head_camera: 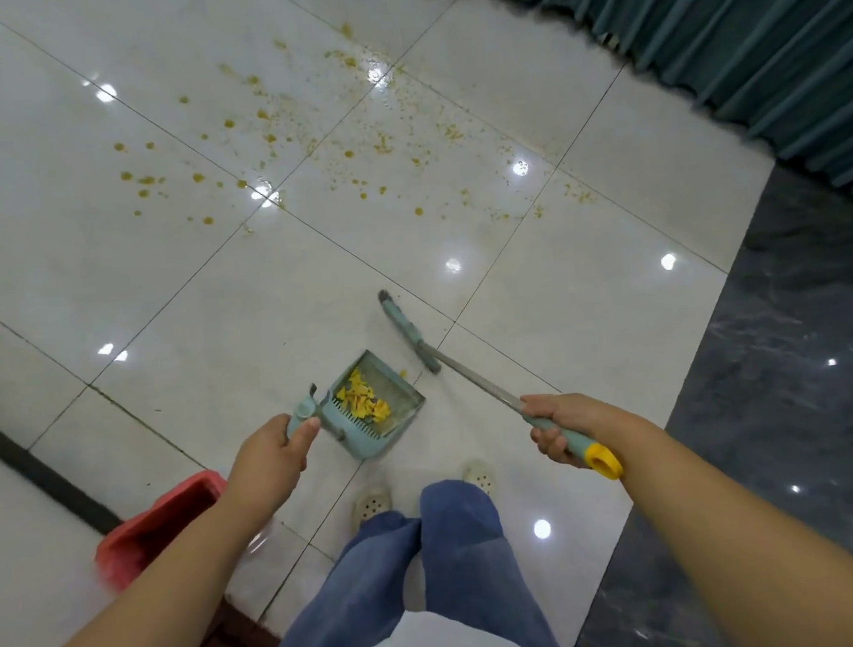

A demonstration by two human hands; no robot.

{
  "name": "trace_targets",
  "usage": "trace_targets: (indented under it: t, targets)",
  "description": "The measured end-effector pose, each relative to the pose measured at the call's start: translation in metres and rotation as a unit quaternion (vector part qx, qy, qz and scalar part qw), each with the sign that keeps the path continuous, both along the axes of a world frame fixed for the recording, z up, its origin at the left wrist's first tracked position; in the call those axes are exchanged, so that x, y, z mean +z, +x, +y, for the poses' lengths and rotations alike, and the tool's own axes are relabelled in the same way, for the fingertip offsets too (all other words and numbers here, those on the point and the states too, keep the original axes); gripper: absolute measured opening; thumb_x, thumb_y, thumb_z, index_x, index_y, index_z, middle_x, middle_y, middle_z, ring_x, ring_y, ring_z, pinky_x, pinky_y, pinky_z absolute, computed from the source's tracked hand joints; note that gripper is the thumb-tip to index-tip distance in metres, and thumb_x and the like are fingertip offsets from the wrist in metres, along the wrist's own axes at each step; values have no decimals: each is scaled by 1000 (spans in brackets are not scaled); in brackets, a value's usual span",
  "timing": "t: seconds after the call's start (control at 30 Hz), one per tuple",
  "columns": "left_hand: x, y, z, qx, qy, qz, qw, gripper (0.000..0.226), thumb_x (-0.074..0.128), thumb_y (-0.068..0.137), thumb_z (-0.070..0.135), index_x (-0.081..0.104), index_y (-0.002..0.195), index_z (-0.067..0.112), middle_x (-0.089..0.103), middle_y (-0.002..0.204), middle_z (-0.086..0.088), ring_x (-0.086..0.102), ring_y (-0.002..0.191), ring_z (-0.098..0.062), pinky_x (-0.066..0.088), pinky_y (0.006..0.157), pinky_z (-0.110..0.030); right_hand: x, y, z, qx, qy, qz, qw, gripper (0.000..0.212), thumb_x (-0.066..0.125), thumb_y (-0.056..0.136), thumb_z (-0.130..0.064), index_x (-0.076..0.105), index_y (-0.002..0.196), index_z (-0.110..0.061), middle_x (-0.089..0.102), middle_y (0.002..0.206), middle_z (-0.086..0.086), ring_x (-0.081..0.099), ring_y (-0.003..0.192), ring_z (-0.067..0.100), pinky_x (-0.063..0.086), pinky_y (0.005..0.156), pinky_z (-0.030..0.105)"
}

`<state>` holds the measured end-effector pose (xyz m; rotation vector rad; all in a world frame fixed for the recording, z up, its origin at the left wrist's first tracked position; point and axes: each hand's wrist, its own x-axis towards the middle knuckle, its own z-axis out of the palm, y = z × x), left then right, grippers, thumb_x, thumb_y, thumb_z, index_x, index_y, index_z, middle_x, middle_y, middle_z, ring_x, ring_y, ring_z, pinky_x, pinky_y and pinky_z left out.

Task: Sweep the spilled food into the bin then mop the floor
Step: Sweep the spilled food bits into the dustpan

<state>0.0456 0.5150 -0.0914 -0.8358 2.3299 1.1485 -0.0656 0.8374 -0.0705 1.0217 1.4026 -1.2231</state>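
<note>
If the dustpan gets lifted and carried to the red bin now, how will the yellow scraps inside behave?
The yellow scraps look like small, loose, light pieces, so they would probably slide if the dustpan tips toward its open edge. They lie heaped near the comb side by the left hand, so tilting it back should keep them in. They may be moist and stick slightly.

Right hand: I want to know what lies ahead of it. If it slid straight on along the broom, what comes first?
Probably only bare metal pole, then the broom head beside the dustpan; right hand depth is unclear.

I am counting one dustpan, one broom, one red bin, two hands, two shoes, and one curtain.
</note>
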Motion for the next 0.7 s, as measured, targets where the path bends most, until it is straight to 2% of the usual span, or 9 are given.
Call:
trace_targets:
  t: [0.1, 0.2, 0.37, 0.47, 0.53, 0.63, 0.7]
  targets:
    - [3, 10, -8, 13, 2, 7, 1000, 37, 45, 95, 40, 50, 71, 13, 56, 61, -4, 50, 56, -20, 50, 65, -39, -6, -5, -10, 11, 32, 4, 999, 7, 54, 96, -16, 52, 101, -11, 44, 60, 8, 38, 28, 9, 35, 28, 14]
    - [1, 21, -16, 31, -3, 5, 999, 37, 45, 95, 41, 50, 72, 13, 56, 62, -4, 50, 57, -20, 49, 65, -38, -19, 1, -24, 33, 49, -14, 998, 10, 51, 96, -15, 48, 92, -7, 42, 60, 9, 37, 26, 10, 36, 28, 14]
    - [-3, 33, -23, 22, -16, -3, 1000, 37, 44, 95, 44, 52, 76, 13, 58, 65, -4, 51, 58, -19, 47, 62, -34, -25, 33, -53, 84, 20, -51, 995, 9, 52, 95, -14, 50, 98, -5, 45, 62, 9, 40, 29, 9, 39, 31, 13]
    - [-2, 35, -27, 24, -9, -3, 1000, 37, 44, 95, 42, 52, 76, 12, 58, 65, -4, 51, 59, -19, 46, 63, -34, -17, 39, -55, 71, -9, -61, 996, 10, 55, 94, -15, 53, 93, -6, 47, 58, 9, 39, 31, 8, 38, 31, 13]
    - [0, 35, -29, 19, -14, -3, 1000, 37, 43, 96, 41, 53, 77, 11, 58, 65, -4, 52, 60, -20, 46, 64, -34, -11, 38, -52, 74, -17, -53, 996, 10, 57, 93, -16, 55, 93, -7, 48, 56, 8, 38, 33, 8, 38, 31, 14]
    - [1, 37, -30, 21, -12, -3, 1000, 38, 43, 96, 41, 53, 77, 10, 58, 65, -4, 52, 59, -20, 47, 64, -35, -4, 35, -49, 69, -24, -34, 997, 14, 57, 93, -15, 57, 106, -9, 48, 59, 8, 39, 34, 8, 38, 31, 14]
    - [3, 39, -31, 25, -10, -4, 1000, 38, 44, 95, 41, 52, 75, 11, 58, 64, -4, 51, 59, -20, 45, 63, -34, -2, 28, -48, 60, -19, -22, 998, 12, 56, 94, -15, 56, 103, -8, 47, 60, 8, 38, 32, 8, 37, 30, 14]
